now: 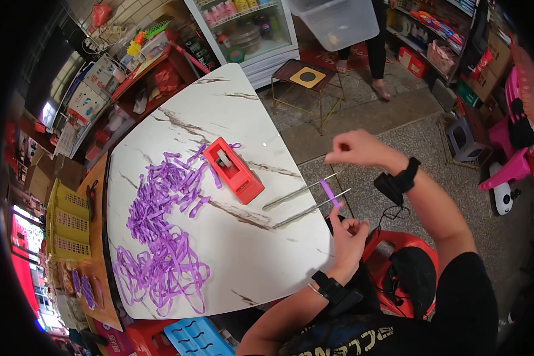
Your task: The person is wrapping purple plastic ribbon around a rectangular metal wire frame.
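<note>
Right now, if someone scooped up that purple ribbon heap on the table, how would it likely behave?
The purple ribbon heap would probably flop and trail: its strands lie in loose curls and loops on the marble table. It looks light and thin, so a push would likely drag tangled strands along together rather than slide it whole. Some strands seem to lie against the red tape dispenser and may snag there.

To your far left, a small bright screen [47, 113] glows beside stacked white boxes with blue print [88, 98]. Lower left, a red-and-white lit sign [24, 237] stands at the edge. Far right, brown cardboard cartons [492, 71] sit by shelves of colourful packets [439, 24]. Pink bottles [222, 10] line the fridge.
</note>
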{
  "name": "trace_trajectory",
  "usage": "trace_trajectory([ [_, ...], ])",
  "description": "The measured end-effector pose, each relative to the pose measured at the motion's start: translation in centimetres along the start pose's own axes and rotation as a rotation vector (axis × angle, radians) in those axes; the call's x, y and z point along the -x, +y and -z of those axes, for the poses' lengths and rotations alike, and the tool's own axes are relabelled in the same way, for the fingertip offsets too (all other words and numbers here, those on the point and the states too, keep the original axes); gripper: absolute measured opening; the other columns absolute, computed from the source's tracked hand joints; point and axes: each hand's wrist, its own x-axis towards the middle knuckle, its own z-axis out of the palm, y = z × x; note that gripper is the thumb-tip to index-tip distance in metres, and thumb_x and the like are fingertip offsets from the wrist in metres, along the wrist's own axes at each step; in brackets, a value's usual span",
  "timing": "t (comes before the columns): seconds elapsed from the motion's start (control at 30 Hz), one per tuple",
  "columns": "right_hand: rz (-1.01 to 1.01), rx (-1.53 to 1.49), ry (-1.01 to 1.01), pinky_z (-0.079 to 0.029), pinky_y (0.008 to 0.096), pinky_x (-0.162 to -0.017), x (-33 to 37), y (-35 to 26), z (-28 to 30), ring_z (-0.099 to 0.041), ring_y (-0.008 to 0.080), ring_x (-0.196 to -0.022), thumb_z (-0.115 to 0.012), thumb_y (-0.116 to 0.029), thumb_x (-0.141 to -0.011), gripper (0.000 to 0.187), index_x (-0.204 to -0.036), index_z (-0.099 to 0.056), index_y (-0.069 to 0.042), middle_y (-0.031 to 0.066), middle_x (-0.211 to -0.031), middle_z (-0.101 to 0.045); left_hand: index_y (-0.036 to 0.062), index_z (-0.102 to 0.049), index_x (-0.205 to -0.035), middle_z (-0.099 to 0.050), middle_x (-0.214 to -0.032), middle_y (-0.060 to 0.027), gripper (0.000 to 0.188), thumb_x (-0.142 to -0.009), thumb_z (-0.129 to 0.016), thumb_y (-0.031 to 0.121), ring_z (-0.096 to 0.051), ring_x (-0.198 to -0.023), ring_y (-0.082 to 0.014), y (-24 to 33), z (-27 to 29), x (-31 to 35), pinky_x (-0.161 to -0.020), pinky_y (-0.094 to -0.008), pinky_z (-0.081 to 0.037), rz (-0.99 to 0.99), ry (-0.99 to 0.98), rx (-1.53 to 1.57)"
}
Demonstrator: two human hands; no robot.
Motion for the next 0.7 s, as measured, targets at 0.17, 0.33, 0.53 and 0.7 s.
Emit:
trace_trajectory([
  [0.17,-0.475,-0.871,0.088,-0.026,0.0191,-0.039,3.9,7.1,-4.7,-0.038,0.0040,-0.045,-0.053,-0.032,-0.081,0.026,-0.070,-0.056,-0.009,-0.0053,-0.056,-0.046,0.0072,-0.020,-0.122,-0.046,-0.064,-0.0012,0.060,-0.074,-0.055,-0.003,-0.045,-0.056,-0.0072,0.1,0.2,0.2,-0.052,-0.0189,-0.037,-0.006,-0.019,-0.005],
  [0.33,-0.507,-1.135,-0.276,-0.035,0.0172,-0.040,4.5,9.6,-13.6,-0.042,0.0038,-0.045,-0.052,-0.019,-0.083,0.022,-0.100,-0.055,-0.005,-0.0039,-0.062,-0.051,0.0080,-0.019,-0.123,-0.047,-0.066,-0.0021,0.060,-0.075,-0.053,-0.004,-0.046,-0.058,-0.0076,0.3,-0.1,0.0,-0.052,-0.0186,-0.039,0.015,-0.034,0.017],
  [0.53,-0.256,-1.668,-0.387,-0.043,0.0169,-0.070,2.7,5.9,-14.0,-0.050,0.0096,-0.085,-0.052,-0.009,-0.080,0.036,-0.114,-0.045,-0.001,0.0049,-0.092,-0.053,0.0094,-0.019,-0.123,-0.047,-0.069,-0.0026,0.061,-0.075,-0.054,-0.004,-0.047,-0.060,-0.0072,0.7,0.1,0.2,-0.052,-0.0181,-0.041,0.048,-0.028,0.070],
  [0.7,-0.246,-1.773,-0.331,-0.042,0.0185,-0.058,2.6,6.7,-15.5,-0.050,0.0098,-0.074,-0.056,-0.010,-0.078,0.039,-0.114,-0.042,-0.004,0.0038,-0.086,-0.050,0.0095,-0.019,-0.124,-0.047,-0.068,-0.0019,0.062,-0.075,-0.055,-0.004,-0.046,-0.059,-0.0068,0.4,-0.1,0.2,-0.052,-0.0179,-0.040,0.025,-0.028,0.070],
])
